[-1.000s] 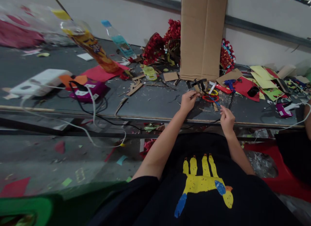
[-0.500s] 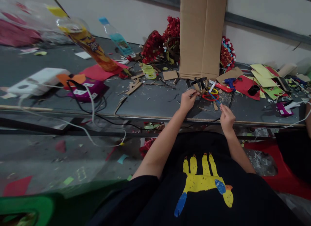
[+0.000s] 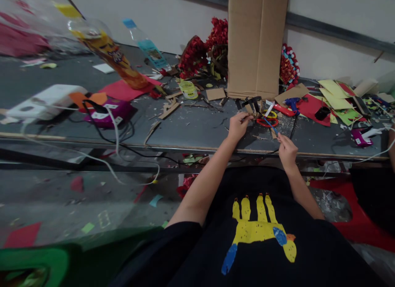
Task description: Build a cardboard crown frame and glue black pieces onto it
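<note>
My left hand (image 3: 238, 126) is closed in a pinch on one end of a thin blue strand (image 3: 268, 123) above the grey table (image 3: 191, 128). My right hand (image 3: 286, 149) pinches the other end near the table's front edge. The strand runs taut between them over red and yellow rings (image 3: 267, 121). A small black and brown cardboard piece (image 3: 253, 106) sits just beyond my left fingers.
A tall cardboard sheet (image 3: 257, 44) leans on the wall behind red paper flowers (image 3: 203, 52). A blue glue gun (image 3: 291, 102) and coloured paper (image 3: 335, 99) lie right. Bottles (image 3: 120, 62), a white box (image 3: 43, 101), a purple packet (image 3: 115, 112) and cables (image 3: 117, 143) lie left. A red stool (image 3: 354, 221) stands right.
Both hands stay on the strand and have shifted only slightly; my right hand has risen a little toward the table's edge. The view has drifted slightly.
</note>
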`<state>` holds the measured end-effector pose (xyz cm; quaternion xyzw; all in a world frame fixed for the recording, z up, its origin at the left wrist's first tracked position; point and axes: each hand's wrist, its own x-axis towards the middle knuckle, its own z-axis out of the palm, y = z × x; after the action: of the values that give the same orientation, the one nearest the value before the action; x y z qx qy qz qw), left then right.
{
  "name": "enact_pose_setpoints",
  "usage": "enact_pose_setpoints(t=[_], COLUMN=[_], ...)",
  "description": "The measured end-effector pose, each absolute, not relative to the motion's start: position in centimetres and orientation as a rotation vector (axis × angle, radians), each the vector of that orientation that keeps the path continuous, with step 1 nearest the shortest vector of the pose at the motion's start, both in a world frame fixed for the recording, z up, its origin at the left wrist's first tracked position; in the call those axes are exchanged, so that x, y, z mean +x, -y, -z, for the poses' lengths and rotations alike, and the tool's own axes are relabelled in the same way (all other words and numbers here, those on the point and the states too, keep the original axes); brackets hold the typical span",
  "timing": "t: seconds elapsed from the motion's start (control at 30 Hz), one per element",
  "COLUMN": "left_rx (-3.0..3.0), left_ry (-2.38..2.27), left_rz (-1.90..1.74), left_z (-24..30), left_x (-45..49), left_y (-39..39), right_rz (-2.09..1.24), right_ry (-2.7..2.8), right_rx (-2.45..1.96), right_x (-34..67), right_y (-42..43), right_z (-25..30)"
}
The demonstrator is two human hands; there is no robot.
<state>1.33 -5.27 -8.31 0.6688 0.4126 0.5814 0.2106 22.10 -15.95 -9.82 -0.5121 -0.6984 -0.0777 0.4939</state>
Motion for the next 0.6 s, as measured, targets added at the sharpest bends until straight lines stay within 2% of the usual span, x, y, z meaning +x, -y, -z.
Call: enact_pose_setpoints(t=[0.6], left_rx=[1.858], left_ry=[-1.156], left_rz=[-1.590], left_z=[7.91], left_x=[1.25], left_y=[5.56], right_rz=[0.186], right_ry=[1.676], right_rx=[-1.253], right_x=[22.32], right_y=[16.41], right_z=[9.72])
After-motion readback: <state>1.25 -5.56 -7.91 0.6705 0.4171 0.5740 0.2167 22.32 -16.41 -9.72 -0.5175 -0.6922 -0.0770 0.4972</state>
